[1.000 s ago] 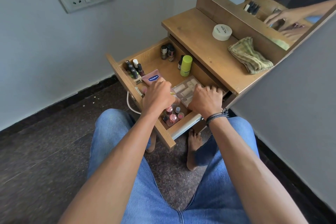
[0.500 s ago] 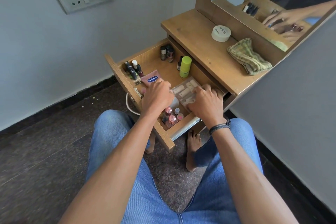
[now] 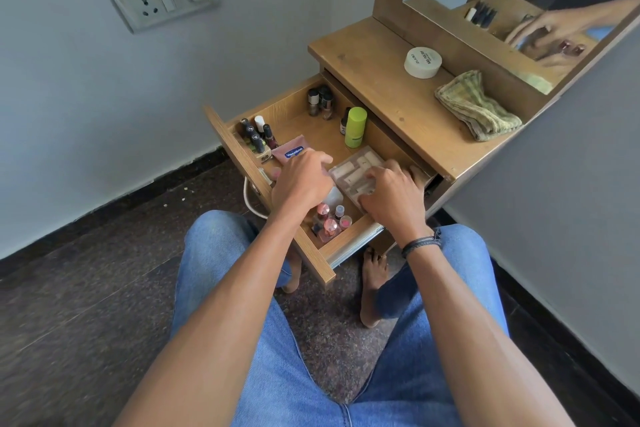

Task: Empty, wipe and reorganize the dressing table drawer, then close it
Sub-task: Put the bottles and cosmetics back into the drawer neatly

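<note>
Drawer (image 3: 273,107) stands pulled open from the dressing table and is stocked. Nail polish bottles (image 3: 329,222) sit in its corners, a green bottle (image 3: 355,126) at its rear, and a Vaseline tube (image 3: 291,149) by its front board.

Step in hand, as judged: reorganizing. A cloth (image 3: 478,107) lies on the surface above the drawer.

Right hand (image 3: 391,198): fingers curled onto the clear case (image 3: 353,170) at the drawer's middle, holding it.

Left hand (image 3: 301,180): fingers bent down just beside the tube. Whether they grasp anything cannot be told.

Next move calls for seating the case flat, withdrawing both hands from the drawer, then pushing it shut.
</note>
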A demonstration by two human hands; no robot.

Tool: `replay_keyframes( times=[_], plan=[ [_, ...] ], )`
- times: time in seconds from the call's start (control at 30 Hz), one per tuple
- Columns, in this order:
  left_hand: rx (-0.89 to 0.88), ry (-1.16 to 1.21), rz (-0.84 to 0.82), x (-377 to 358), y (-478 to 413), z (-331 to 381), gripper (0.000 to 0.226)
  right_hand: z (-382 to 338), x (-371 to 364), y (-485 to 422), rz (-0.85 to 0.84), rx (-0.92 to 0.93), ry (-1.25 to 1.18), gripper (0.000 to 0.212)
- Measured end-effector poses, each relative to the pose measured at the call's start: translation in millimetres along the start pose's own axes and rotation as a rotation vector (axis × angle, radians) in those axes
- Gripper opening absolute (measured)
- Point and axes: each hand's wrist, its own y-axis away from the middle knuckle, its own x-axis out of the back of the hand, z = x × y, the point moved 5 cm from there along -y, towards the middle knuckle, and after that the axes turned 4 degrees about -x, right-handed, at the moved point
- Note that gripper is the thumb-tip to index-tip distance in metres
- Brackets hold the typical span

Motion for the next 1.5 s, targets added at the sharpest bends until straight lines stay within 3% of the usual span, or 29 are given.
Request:
replay_keyframes(
  times=[0.2,0.43,0.63,0.93,1.23,1.5],
  plan=[
    [0.029,0.160,0.177,13.8,0.4,0.3,0.043,-26.0,-3.1,-1.9,0.006,0.232,-0.284,0.038],
    [0.004,0.352,0.419,29.1,10.5,-2.6,0.050,-44.1,-20.2,-22.3,-0.128,0.267,-0.198,0.057],
    [0.045,0.433,0.623,40.6,18.9,-7.0,0.058,-59.8,-33.3,-38.6,-0.163,0.293,-0.111,0.085],
    [0.071,0.481,0.653,41.6,15.9,-12.4,0.072,-67.2,-43.9,-48.4,-0.159,0.355,-0.108,0.079],
    [0.069,0.485,0.658,39.5,15.0,-14.6,0.072,-60.7,-39.5,-53.1,-0.056,0.241,-0.253,0.062],
    [0.049,0.474,0.665,39.8,14.1,-15.6,0.069,-55.2,-34.6,-55.2,-0.019,0.199,-0.277,0.065]
  ],
)
